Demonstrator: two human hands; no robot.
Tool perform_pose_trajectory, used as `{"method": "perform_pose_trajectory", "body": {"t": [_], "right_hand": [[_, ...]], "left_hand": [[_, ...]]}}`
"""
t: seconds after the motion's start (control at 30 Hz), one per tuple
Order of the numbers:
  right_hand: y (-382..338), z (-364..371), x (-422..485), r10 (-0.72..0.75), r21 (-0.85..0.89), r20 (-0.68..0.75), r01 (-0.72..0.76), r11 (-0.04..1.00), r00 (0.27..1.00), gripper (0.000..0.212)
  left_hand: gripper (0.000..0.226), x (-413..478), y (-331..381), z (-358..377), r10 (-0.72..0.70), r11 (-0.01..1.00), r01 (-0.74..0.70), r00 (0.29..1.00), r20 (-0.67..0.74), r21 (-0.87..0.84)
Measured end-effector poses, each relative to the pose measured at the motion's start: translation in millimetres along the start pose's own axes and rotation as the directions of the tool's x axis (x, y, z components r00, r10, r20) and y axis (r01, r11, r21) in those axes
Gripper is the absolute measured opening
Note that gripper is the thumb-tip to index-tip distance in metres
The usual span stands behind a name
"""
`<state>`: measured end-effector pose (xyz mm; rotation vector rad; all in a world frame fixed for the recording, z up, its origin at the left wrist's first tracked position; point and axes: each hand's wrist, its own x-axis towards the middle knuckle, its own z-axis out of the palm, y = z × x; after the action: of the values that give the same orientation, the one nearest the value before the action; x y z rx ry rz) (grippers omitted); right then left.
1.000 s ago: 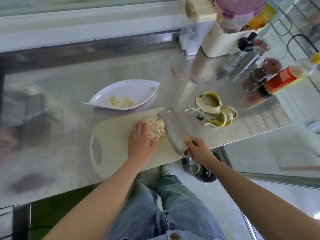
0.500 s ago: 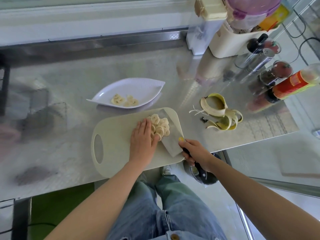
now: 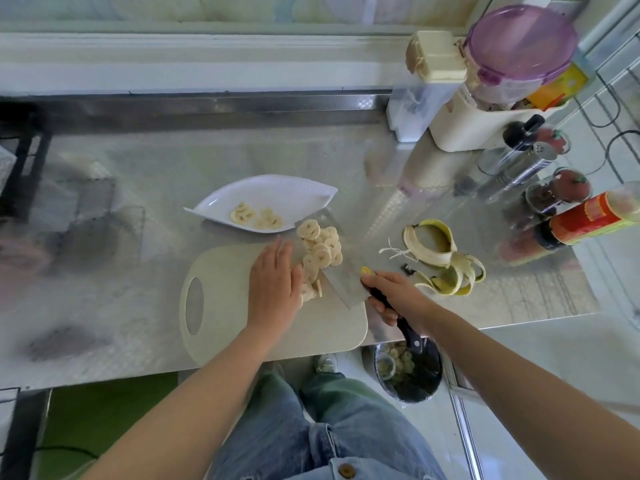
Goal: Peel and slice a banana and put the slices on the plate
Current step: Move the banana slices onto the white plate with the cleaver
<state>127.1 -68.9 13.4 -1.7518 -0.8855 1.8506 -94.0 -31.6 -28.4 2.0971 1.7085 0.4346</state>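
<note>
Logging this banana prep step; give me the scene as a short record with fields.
left hand: flat, fingers straight, against pile of pale banana slices
right hand: grips black-handled steel cleaver
pile: heaped on cleaver blade, near plate
white leaf-shaped plate: holds a few slices
cream plastic cutting board: under left hand
yellow banana peel: on steel counter, right of board

Bright, even light washes my counter [image 3: 156, 161]; its steel glares pale and mirrors smeared shapes at left. Shadows are faint. The wide lens bends the edges, and the top of the view looks hazy.
</note>
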Motion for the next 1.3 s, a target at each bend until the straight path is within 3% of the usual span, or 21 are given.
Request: {"method": "perform_pose_trajectory", "body": {"t": [0.23,0.47,0.63,0.83,1.3], "right_hand": [[-77,16,50,-0.045,-0.174,0.112,0.064,0.983,0.993,0.025],[-118,41,96,0.051,-0.302,0.164,0.001,0.953,0.985,0.024],[-135,43,117,0.076,-0.373,0.199,0.003,0.928,0.977,0.026],[-146,35,131,0.128,-0.492,0.221,-0.004,0.871,0.967,0.024],[-153,-2,142,0.119,-0.587,0.226,0.038,0.808,0.967,0.028]], "left_hand": [[0.052,21,-13,-33,-0.143,0.982,0.157,0.982,-0.125,0.107],[0.05,48,-54,-44,-0.061,0.983,0.078,0.992,-0.108,0.165],[0.047,68,-71,-42,0.098,0.972,-0.088,0.995,-0.036,0.216],[0.048,85,-77,-38,0.179,0.946,-0.178,0.984,0.023,0.27],[0.059,98,-67,-21,0.025,0.952,-0.058,0.993,0.114,0.301]]}}
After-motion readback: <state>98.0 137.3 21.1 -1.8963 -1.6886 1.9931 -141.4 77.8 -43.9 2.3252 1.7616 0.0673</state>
